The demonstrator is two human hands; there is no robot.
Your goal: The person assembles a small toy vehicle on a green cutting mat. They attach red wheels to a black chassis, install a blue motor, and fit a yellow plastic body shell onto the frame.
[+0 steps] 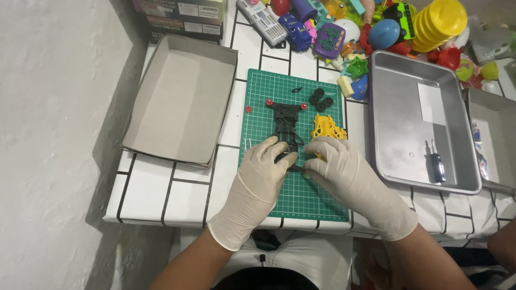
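A black toy-car chassis (pixel 286 121) with small red rollers at its corners lies on a green cutting mat (pixel 258 96). My left hand (pixel 263 172), in a pale glove, grips the chassis at its near end. My right hand (pixel 344 172), also gloved, pinches a small part right beside the same end; the part is mostly hidden by the fingers. A yellow car body shell (pixel 328 127) lies on the mat just beyond my right hand. Several black wheels (pixel 321 99) sit near the mat's far edge.
An open cardboard box lid (pixel 183 102) lies to the left. A metal tray (pixel 398 129) to the right holds a small screwdriver (pixel 436 166). A heap of colourful plastic toys (pixel 376 27) fills the back. The table's front edge (pixel 161 217) is near my body.
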